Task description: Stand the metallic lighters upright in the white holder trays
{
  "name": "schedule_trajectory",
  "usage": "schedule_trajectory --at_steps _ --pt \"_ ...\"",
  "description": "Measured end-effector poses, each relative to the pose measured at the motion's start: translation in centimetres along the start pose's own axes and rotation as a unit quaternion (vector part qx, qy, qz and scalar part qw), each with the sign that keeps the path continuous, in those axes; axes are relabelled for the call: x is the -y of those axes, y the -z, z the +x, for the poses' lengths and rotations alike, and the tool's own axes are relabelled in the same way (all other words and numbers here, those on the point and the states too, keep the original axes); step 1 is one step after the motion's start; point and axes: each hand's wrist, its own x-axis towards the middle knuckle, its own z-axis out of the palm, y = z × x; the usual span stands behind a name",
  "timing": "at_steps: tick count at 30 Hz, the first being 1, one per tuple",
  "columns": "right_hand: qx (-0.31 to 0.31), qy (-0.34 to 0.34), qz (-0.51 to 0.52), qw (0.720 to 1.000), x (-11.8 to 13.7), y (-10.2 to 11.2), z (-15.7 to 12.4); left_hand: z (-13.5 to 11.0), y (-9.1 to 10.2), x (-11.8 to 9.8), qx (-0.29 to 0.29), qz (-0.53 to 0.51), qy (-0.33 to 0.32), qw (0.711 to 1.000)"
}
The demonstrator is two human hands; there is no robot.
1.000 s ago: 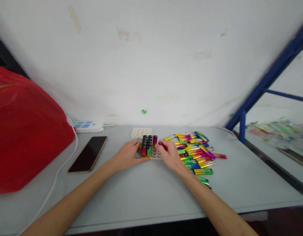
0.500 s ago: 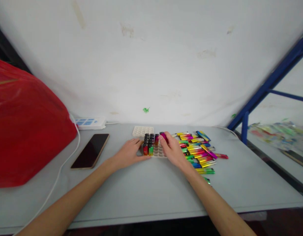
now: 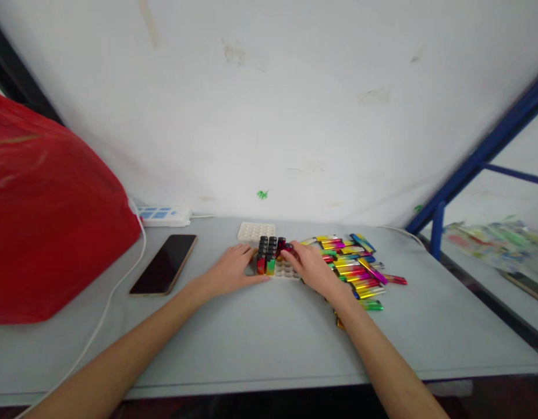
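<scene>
A white tray (image 3: 287, 271) with rows of round hollows lies in front of me. Several lighters with black tops stand upright in its left part, among them a red lighter (image 3: 261, 266) and a green-yellow lighter (image 3: 271, 267) at the front. My left hand (image 3: 234, 269) curls around the tray's left end, thumb along the front edge, fingers behind. Over the tray's right part, my right hand (image 3: 310, 265) pinches a dark-topped lighter (image 3: 288, 247), its lower body hidden by the fingers. To the right, a loose heap of shiny coloured lighters (image 3: 358, 270) lies flat, partly behind my right wrist.
Behind stands a second white tray (image 3: 256, 230) against the wall. On the left are a phone (image 3: 164, 265), a power strip (image 3: 166, 216), a white cable (image 3: 114, 291) and a large red bag (image 3: 55, 221). A blue metal frame (image 3: 437, 230) rises at the right.
My right hand has come down slightly with the lighter, which now sits lower beside the standing ones. My left hand keeps its place at the tray. The view has shifted a little.
</scene>
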Motion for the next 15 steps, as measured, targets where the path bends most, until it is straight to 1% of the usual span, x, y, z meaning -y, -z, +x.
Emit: schedule_trajectory --at_steps 3,8,15 --pt "0.018 0.004 -0.026 0.999 -0.5 -0.4 0.2 0.0 -0.1 0.0 -0.001 0.005 0.003 1.000" --pt "0.000 0.024 -0.051 0.998 -1.1 -0.7 0.6 0.1 0.0 0.0 -0.004 -0.009 0.000 1.000" --pt "0.008 0.037 -0.045 0.998 -1.2 -0.5 0.5 0.1 0.2 -0.2 0.008 0.008 0.010 1.000"
